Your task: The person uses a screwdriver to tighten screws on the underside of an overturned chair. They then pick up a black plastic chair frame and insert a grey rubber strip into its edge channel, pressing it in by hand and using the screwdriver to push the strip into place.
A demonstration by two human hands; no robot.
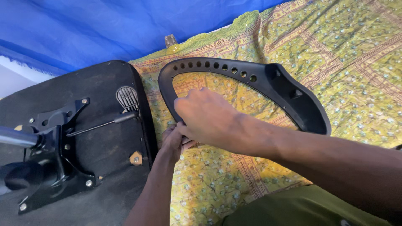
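A black plastic chair armrest loop (234, 70), with a row of round holes along its upper edge, lies on a yellow patterned cloth (347, 62). My right hand (207, 117) grips the loop's near-left part from above. My left hand (172, 141) is under it, fingers curled on the same lower end of the loop. To the left lies an upturned black chair seat (104, 138) with its metal mechanism plate (54, 146) and a thin lever (100, 124).
A chrome gas-lift column (14, 137) sticks out of the mechanism at the left edge. Blue fabric (104, 25) hangs along the back. A small metal bracket (169, 40) lies at the cloth's far edge. Green fabric on my lap (293, 209) fills the lower right.
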